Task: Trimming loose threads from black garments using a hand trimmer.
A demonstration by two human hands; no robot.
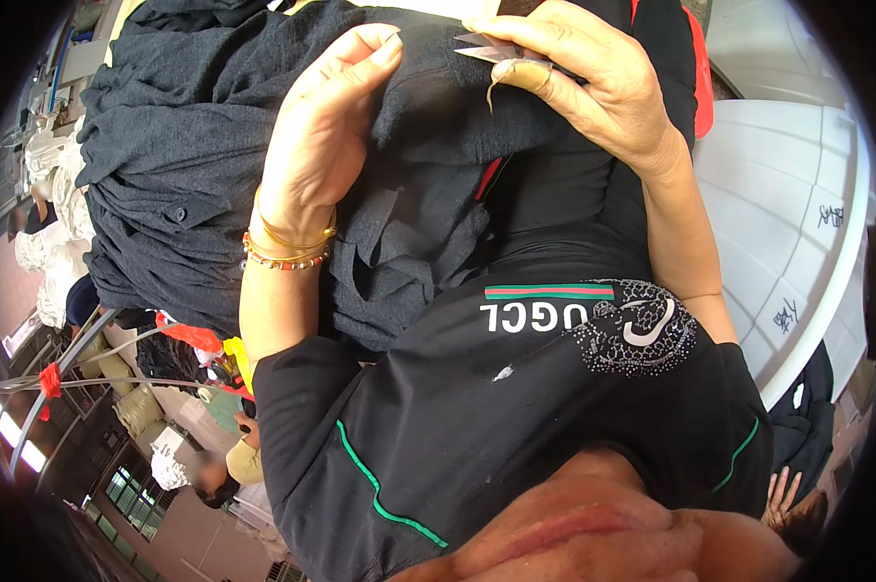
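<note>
A dark grey garment (166, 126) with a button lies bunched across my lap and to the left. My left hand (322, 136), with bracelets at the wrist, is closed, thumb and fingers pinched at the edge of a flat, stitched part of the garment. In my right hand (613, 87) is a small pair of thread snips (477, 52). Their pointed blades face left, slightly parted, just over the cloth. Yellowish tape wraps my right thumb, and a loose strip hangs from it. The snips' handle is mostly hidden in my fingers.
At the right stands a large white bin (739, 184) with black handwriting. White bundles (58, 281) are piled at the far left. Below them runs a metal rail with a red cloth tie (50, 380). Other people show at lower left and in a hand (779, 493) at lower right.
</note>
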